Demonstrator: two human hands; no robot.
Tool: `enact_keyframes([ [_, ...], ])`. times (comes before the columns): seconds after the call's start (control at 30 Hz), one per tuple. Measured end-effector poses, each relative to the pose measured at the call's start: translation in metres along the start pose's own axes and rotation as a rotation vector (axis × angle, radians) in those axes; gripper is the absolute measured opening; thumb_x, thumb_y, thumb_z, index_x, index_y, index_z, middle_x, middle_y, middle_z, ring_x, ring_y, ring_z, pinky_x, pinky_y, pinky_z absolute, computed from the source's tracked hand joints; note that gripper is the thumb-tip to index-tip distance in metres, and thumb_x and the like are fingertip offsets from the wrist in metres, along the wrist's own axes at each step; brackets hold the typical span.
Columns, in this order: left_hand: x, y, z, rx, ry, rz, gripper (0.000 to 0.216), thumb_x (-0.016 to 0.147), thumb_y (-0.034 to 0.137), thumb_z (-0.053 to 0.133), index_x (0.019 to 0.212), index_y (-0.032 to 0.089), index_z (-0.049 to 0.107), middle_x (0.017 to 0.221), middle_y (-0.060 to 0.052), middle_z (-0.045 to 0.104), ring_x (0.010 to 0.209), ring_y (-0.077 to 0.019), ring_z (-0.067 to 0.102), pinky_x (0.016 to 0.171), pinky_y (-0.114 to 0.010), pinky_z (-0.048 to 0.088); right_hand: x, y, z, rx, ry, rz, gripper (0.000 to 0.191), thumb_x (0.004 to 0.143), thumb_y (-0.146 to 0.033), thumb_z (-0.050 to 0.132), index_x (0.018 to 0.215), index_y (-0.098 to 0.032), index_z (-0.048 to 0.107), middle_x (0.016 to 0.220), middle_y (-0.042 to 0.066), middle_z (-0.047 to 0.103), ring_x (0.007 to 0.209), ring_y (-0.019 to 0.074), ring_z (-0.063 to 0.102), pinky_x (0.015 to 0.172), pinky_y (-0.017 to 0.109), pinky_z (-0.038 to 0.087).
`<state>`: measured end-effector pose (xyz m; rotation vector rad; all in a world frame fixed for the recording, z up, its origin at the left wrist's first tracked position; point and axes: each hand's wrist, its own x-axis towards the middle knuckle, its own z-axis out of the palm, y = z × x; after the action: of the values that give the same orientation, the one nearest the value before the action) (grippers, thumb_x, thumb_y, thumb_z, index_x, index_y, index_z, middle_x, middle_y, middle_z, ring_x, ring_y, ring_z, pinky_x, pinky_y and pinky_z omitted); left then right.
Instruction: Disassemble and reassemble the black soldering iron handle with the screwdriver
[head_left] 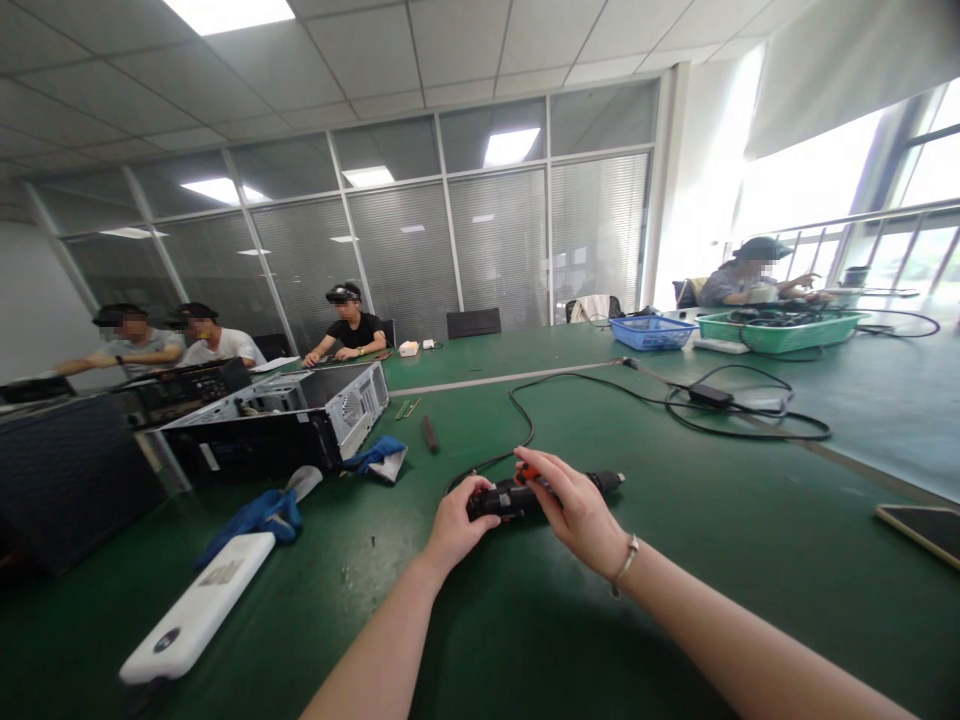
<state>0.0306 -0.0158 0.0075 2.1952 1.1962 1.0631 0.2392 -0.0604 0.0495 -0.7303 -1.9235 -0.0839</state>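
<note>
A black electric screwdriver lies nearly level just above or on the green table, its tip pointing right and a cord at its left end. My left hand is closed around the cord end, thumb and fingers on the body. Over the middle of the tool, my right hand is closed, its fingertips pinching a small orange-red part. Whether that part is separate or belongs to the screwdriver, I cannot tell. My right palm hides some of the tool's body.
Left stand an open computer case, blue-and-grey gloves and a white elongated device. A dark bar lies ahead. Rightward are a power adapter, phone, blue basket and green basket. Several people sit around the table.
</note>
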Motion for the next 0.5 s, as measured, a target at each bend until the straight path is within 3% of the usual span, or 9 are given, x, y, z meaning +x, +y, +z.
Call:
enact_keyframes([
  [0.2,0.0000,-0.0030,0.0001,0.007,-0.009,-0.014,0.039,0.066,0.015,0.072,0.100,0.024,0.057,0.097,0.002,0.065,0.089,-0.0191,0.061,0.083,-0.030,0.046,-0.0032,-0.0002,-0.0021,-0.023,0.131,-0.030,0.056,0.087,-0.013,0.048,0.139,-0.027,0.032,0.109,0.008,0.060,0.096,0.0185,0.061,0.085,0.034,0.053],
  [0.5,0.0011,-0.0057,0.0015,-0.032,-0.014,-0.007,0.038,0.067,0.015,0.071,0.100,0.024,0.057,0.098,0.000,0.064,0.091,-0.0199,0.060,0.084,-0.030,0.045,-0.0055,-0.0019,-0.0044,-0.111,0.029,-0.100,0.054,0.086,-0.014,0.048,0.137,-0.023,0.034,0.109,0.010,0.059,0.095,0.0199,0.060,0.080,0.035,0.054],
])
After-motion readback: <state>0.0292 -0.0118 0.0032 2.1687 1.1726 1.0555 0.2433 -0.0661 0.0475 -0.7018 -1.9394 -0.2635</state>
